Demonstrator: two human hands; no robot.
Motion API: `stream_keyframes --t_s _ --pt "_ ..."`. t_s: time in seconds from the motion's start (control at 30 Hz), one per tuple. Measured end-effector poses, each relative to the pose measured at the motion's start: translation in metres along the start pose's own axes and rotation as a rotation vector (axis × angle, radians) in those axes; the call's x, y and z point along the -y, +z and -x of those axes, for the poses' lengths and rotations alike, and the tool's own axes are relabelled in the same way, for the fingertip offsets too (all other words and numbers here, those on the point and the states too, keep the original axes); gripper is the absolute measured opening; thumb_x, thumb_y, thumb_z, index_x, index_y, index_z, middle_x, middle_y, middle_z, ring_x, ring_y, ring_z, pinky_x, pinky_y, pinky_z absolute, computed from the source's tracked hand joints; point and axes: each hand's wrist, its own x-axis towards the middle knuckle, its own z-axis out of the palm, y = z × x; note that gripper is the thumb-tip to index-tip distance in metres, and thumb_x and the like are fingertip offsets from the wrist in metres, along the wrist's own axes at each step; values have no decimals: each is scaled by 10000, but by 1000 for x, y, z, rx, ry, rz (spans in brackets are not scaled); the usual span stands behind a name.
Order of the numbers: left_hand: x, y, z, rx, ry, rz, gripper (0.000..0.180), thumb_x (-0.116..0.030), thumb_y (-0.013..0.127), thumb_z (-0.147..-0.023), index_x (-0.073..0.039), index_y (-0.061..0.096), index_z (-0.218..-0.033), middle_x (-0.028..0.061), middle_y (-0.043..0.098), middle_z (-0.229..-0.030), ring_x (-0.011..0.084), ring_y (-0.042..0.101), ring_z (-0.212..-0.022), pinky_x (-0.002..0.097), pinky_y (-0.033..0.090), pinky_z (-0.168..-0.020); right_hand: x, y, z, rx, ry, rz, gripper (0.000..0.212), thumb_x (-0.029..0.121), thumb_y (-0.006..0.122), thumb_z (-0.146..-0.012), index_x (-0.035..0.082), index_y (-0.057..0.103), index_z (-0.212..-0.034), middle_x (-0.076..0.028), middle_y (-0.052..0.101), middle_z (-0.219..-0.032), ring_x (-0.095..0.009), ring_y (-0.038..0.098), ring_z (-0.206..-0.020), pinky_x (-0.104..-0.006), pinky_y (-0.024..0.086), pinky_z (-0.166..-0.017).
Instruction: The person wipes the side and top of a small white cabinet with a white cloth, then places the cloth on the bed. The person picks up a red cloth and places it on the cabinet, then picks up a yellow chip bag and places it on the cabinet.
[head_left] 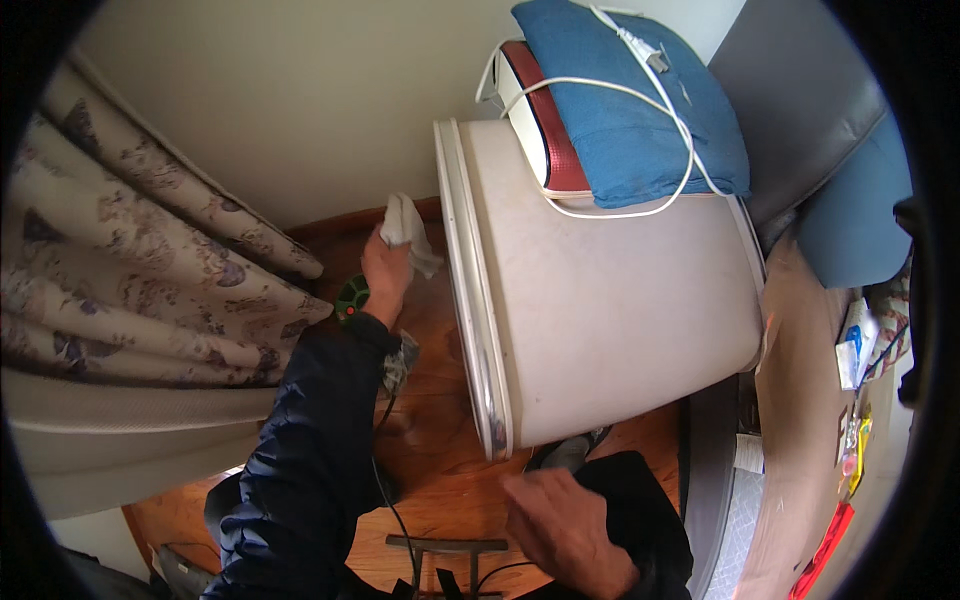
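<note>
My left hand, at the end of a dark blue quilted sleeve, is closed on a whitish cloth low by the wall, beside the cream cabinet with silver trim. Next to that wrist is a round green-and-black object; whether I wear it or it lies behind, I cannot tell. A crumpled greyish thing shows just below the cuff. My right hand is nearer to me, below the cabinet, its fingers curled in and slightly blurred. Nothing shows in it.
Floral curtains hang at the left. On the cabinet lie a blue cloth item, a red-and-white case and a white cord. A dark cable crosses the wooden floor. Small packages lie at the right.
</note>
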Motion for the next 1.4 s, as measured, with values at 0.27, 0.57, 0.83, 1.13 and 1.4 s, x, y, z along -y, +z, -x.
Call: stream_keyframes --t_s 0.27,0.57,0.83,1.13,1.4 --pt "59 80 -27 16 23 11 394 -155 753 -905 -61 700 -1284 140 781 -1110 247 739 -1000 373 555 -886 -2 2 8 33 -37 -7 487 -7 742 -804 10 632 -1278 -164 647 -1060 -357 647 -930 -432 547 -757" --pt "136 63 119 37 -121 -58 352 -122 749 -905 24 701 -1221 216 770 -1120 270 737 -1038 403 560 -876 7 3 8 -40 -91 40 442 -19 739 -811 5 652 -1243 -163 653 -1046 -371 644 -935 -423 553 -749" --pt "118 -31 306 706 -367 -250 356 -108 719 -871 9 677 -1205 233 730 -1106 396 703 -1056 458 548 -892 9 10 10 67 -103 66 428 58 726 -895 -5 616 -1304 -137 700 -1045 -283 672 -912 -396 564 -708" --pt "110 -4 130 117 -16 47 390 -99 757 -870 60 681 -1218 237 754 -1095 307 715 -989 428 542 -874 3 10 6 58 -79 31 423 60 746 -882 14 623 -1285 -130 653 -924 -279 649 -834 -377 553 -641" --pt "104 50 -11 55 -212 464 343 -28 643 -998 44 639 -1333 127 715 -1233 204 642 -1101 332 495 -979 -16 6 -5 -50 27 -53 389 -105 725 -811 -24 661 -1186 -181 663 -992 -384 668 -905 -431 571 -746"
